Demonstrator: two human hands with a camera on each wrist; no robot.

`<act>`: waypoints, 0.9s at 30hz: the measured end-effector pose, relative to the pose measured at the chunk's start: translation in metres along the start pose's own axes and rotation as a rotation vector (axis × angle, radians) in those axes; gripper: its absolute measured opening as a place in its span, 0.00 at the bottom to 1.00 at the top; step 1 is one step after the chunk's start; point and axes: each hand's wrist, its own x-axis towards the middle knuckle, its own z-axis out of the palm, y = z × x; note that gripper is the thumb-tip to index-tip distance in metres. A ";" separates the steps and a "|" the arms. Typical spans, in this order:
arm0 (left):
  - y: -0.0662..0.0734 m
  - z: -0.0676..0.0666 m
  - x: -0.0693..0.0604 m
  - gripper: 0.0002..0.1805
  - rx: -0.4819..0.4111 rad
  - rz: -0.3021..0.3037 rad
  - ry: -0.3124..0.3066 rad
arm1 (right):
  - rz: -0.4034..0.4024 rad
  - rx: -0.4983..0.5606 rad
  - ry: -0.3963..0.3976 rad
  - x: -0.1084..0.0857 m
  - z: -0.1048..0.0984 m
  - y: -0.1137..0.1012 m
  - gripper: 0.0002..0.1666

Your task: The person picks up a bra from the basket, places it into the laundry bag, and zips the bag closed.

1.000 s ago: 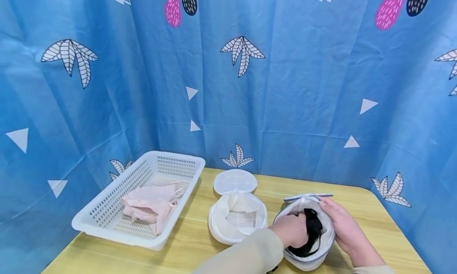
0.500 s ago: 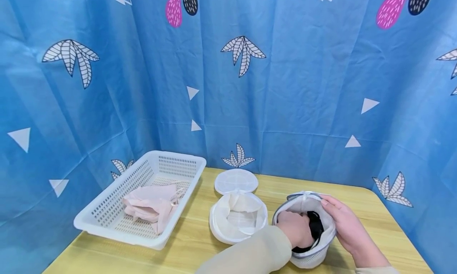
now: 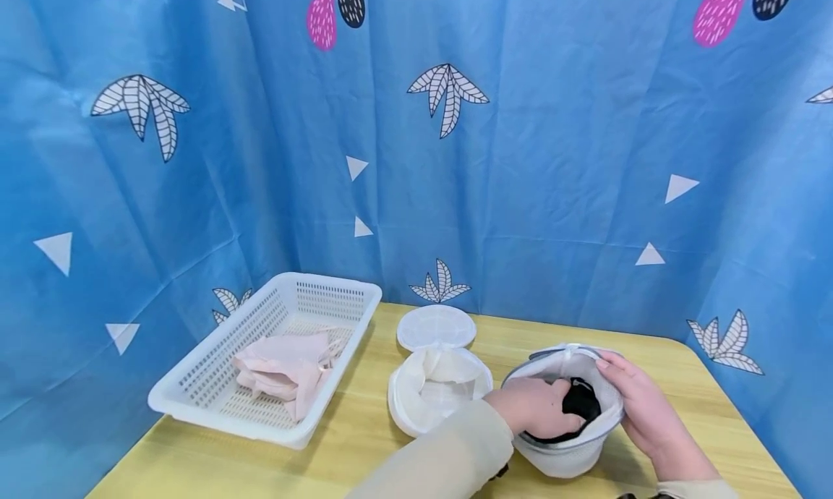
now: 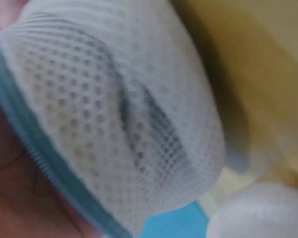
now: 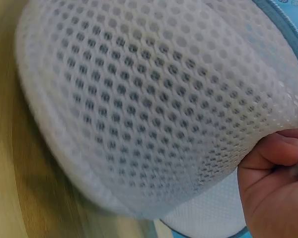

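In the head view, a white mesh laundry bag [image 3: 562,459] with grey zip trim stands at the right of the table, its top unzipped. A black cloth garment [image 3: 581,401] lies inside it. My left hand [image 3: 536,406] reaches down into the bag, spread over the black garment and touching it; some fingertips are hidden. At the far right side of the rim, my right hand [image 3: 641,405] holds the bag's wall between thumb and fingers. The right wrist view shows that thumb [image 5: 285,148] against the mesh. Mesh and trim fill most of the left wrist view.
A second white mesh bag [image 3: 406,412] stands left of the first, its round lid [image 3: 436,327] folded back. Further left, a white plastic basket [image 3: 228,428] holds a folded pale pink cloth [image 3: 286,369]. A blue patterned curtain [image 3: 553,159] borders the wooden table [image 3: 364,455].
My left hand has pressed lower over the black garment, which now sits deeper and flatter in the bag. The bag's mouth looks wider, with my right hand still on its rim.
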 end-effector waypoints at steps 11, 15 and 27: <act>-0.040 -0.039 -0.026 0.14 -0.313 0.215 0.402 | -0.053 0.051 -0.008 0.003 -0.009 0.000 0.20; -0.056 -0.034 -0.026 0.14 -0.498 0.094 0.511 | -0.044 0.071 0.001 0.002 -0.011 0.004 0.21; -0.076 -0.008 -0.029 0.17 -0.548 0.000 0.184 | -0.013 0.096 0.041 -0.001 -0.013 0.012 0.20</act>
